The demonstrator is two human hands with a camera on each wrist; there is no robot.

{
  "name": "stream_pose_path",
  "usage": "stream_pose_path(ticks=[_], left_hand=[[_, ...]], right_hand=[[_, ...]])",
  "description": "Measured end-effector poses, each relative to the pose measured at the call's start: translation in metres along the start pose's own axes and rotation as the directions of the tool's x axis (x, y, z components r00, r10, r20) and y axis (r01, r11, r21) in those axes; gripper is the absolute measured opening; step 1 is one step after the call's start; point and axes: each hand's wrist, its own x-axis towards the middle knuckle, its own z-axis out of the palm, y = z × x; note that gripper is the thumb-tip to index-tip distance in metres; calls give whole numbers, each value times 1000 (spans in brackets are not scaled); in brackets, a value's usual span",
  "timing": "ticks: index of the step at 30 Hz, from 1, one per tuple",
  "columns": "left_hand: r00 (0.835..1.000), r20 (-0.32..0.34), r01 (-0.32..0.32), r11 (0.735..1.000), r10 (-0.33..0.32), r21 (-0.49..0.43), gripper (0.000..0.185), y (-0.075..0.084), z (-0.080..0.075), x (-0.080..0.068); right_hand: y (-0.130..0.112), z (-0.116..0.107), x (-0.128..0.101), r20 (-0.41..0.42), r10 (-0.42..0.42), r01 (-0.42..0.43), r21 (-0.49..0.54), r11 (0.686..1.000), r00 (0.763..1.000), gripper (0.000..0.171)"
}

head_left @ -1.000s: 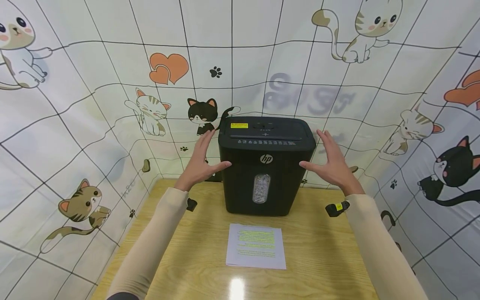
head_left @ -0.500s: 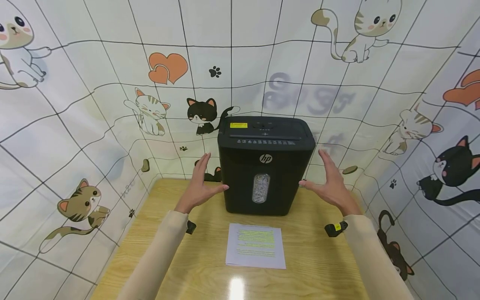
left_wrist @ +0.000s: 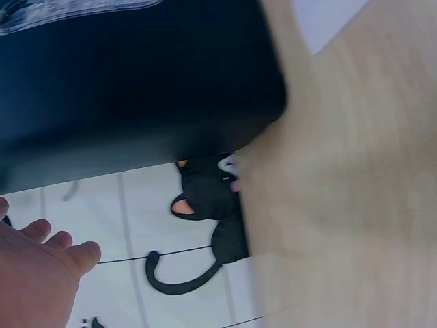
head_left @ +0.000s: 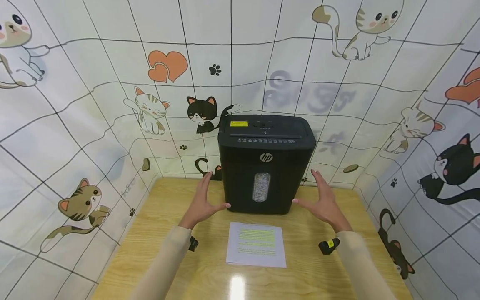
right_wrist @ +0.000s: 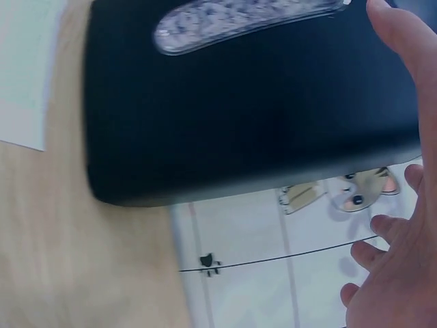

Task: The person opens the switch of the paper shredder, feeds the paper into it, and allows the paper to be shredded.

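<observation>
A black HP paper shredder stands upright at the back of the table, its small front window showing shredded paper. Beside its lower left side is my left hand, fingers extended and thumb apart, holding nothing. My right hand mirrors it at the lower right side, thumb tip overlapping the shredder's edge in the head view. In the left wrist view, the fingers lie beyond the shredder's side. The right wrist view has the thumb in front of the shredder and the other fingers past its side.
Printed sheets of paper with yellow-highlighted lines lie in front of the shredder on the wooden table. A white cat-print curtain surrounds the table at the back and both sides. A yellow label marks the shredder's top.
Both hands have moved down along the shredder's sides, from near its top to near its base, fingers still spread. The shredder and paper have stayed in place.
</observation>
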Motion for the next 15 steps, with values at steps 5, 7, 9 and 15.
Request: stream_pose_path(ticks=[5, 7, 9, 15], left_hand=[[998, 25, 56, 998, -55, -23, 128, -15, 18, -14], [997, 35, 76, 996, -74, -40, 127, -19, 25, -19], [996, 44, 86, 995, -84, -42, 126, -24, 32, -25], [989, 112, 99, 995, -96, -19, 126, -33, 53, -40]], right_hand=[[14, 20, -12, 19, 19, -19, 20, 1000, 1000, 117], [19, 30, -16, 32, 25, -25, 27, 999, 999, 117], [22, 39, -20, 43, 25, -27, 35, 999, 999, 117], [30, 65, -32, 69, 31, -33, 31, 999, 997, 116]])
